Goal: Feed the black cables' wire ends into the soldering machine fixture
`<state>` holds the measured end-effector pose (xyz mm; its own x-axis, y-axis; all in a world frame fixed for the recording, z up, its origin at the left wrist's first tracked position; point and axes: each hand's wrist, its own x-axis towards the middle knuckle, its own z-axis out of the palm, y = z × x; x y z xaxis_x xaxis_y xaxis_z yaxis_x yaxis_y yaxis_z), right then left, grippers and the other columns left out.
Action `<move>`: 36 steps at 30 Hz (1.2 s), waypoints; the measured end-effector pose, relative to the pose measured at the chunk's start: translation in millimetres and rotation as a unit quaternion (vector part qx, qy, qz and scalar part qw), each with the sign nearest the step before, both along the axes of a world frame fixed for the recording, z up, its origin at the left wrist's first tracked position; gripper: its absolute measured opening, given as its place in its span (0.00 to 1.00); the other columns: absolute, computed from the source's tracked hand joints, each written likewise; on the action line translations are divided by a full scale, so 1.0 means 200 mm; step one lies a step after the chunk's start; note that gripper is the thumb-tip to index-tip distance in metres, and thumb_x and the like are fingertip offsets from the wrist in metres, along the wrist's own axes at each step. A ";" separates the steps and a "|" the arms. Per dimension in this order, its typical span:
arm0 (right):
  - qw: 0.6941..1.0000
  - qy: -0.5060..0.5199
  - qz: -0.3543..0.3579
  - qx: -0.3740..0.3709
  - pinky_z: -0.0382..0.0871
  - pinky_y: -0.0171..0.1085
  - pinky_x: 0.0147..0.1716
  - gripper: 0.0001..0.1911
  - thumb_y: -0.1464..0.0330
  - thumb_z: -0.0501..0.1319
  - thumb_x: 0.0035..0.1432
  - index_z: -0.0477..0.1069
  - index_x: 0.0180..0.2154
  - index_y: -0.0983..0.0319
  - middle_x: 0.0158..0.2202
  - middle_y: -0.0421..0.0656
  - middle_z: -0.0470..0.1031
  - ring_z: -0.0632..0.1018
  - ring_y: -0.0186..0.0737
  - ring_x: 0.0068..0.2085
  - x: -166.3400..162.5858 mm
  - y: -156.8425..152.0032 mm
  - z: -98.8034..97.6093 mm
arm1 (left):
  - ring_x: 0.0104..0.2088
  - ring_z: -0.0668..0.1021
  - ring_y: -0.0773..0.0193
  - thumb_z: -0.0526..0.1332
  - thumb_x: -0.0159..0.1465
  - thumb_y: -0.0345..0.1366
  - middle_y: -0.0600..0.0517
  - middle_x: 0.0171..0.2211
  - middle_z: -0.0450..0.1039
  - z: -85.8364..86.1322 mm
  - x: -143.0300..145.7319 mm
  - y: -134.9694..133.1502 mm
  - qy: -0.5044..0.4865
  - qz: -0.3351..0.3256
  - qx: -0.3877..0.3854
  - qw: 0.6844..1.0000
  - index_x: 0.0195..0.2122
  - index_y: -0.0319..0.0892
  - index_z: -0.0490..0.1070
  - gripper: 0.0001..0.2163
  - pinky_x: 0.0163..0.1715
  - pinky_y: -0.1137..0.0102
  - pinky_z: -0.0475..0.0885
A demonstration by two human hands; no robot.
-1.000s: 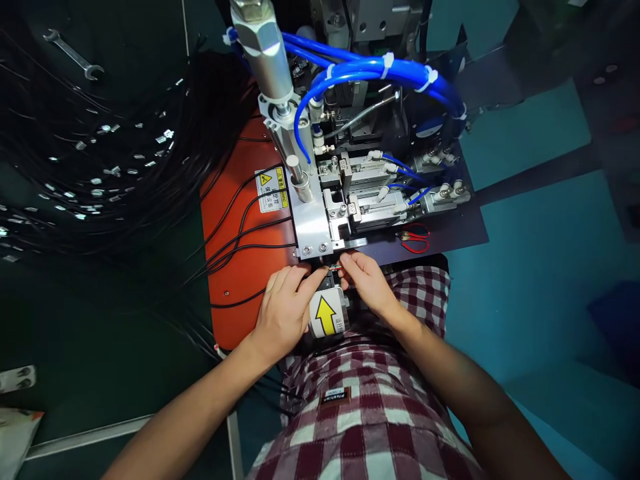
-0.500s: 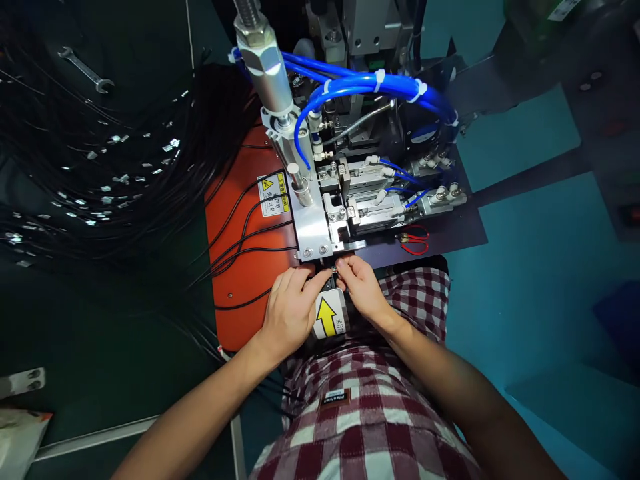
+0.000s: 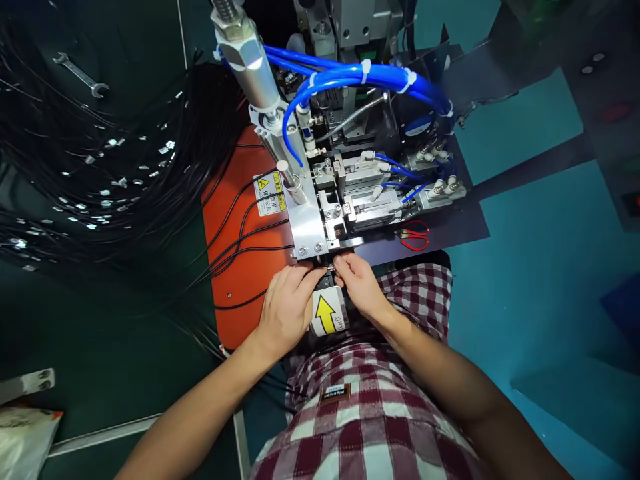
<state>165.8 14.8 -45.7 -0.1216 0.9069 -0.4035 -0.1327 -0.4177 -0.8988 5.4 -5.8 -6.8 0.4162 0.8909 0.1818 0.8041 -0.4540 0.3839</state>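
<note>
At the near edge of the machine (image 3: 305, 230), my left hand (image 3: 290, 303) is closed, thumb stretched toward the right. A black cable (image 3: 240, 307) comes across the orange board and runs in under its fingers. My right hand (image 3: 361, 283) faces it in a pinch, thumb against forefinger. Between the two thumbs shows a small, shiny cable end (image 3: 331, 269); its exact form is too small to make out. Just below the fingertips is a black block (image 3: 326, 282), and below that a white label with a yellow arrow (image 3: 326, 313).
Several black cables lie over the orange board (image 3: 235, 267). A bundle of cables with shiny ends (image 3: 115, 160) spreads at left, near a wrench (image 3: 80, 75). Red-handled cutters (image 3: 414, 239) rest on the dark plate at right. Blue air tubes (image 3: 380, 77) arch over the machine.
The view has shifted slightly, so the machine sits a little further left. Both hands keep almost the same place and grip, with the small cable end between the thumbs.
</note>
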 end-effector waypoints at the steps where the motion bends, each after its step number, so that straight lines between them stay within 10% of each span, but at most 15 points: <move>1: 1.000 0.024 0.002 -0.014 0.55 0.33 0.22 0.21 0.49 0.59 0.56 0.61 0.27 0.60 0.19 0.33 0.59 0.61 0.30 0.21 0.00 0.00 0.00 | 0.39 0.70 0.55 0.49 0.65 0.26 0.43 0.41 0.72 -0.01 0.00 0.00 0.011 0.001 0.003 1.000 0.50 0.37 0.71 0.16 0.38 0.62 0.67; 27: 0.999 0.041 0.000 0.019 0.57 0.32 0.23 0.25 0.46 0.63 0.48 0.63 0.25 0.61 0.20 0.32 0.61 0.63 0.29 0.22 0.01 0.05 -0.02 | 0.59 0.63 0.50 0.47 0.69 0.34 0.42 0.61 0.60 -0.01 -0.07 -0.25 0.032 0.163 -0.040 0.985 0.63 0.42 0.59 0.21 0.56 0.52 0.65; 36: 0.995 -0.025 -0.093 -0.004 0.56 0.31 0.19 0.28 0.44 0.60 0.49 0.70 0.34 0.64 0.27 0.38 0.69 0.69 0.29 0.21 0.33 -0.09 -0.06 | 0.59 0.64 0.52 0.47 0.69 0.33 0.41 0.60 0.62 -0.04 -0.11 -0.22 0.008 0.145 -0.023 0.989 0.61 0.39 0.60 0.20 0.57 0.52 0.65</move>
<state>231.3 -3.1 -57.5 0.0696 0.9085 -0.4120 -0.1631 -0.3970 -0.9032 -16.4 -50.3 -15.4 0.1440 0.9805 0.1338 0.9040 -0.1853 0.3852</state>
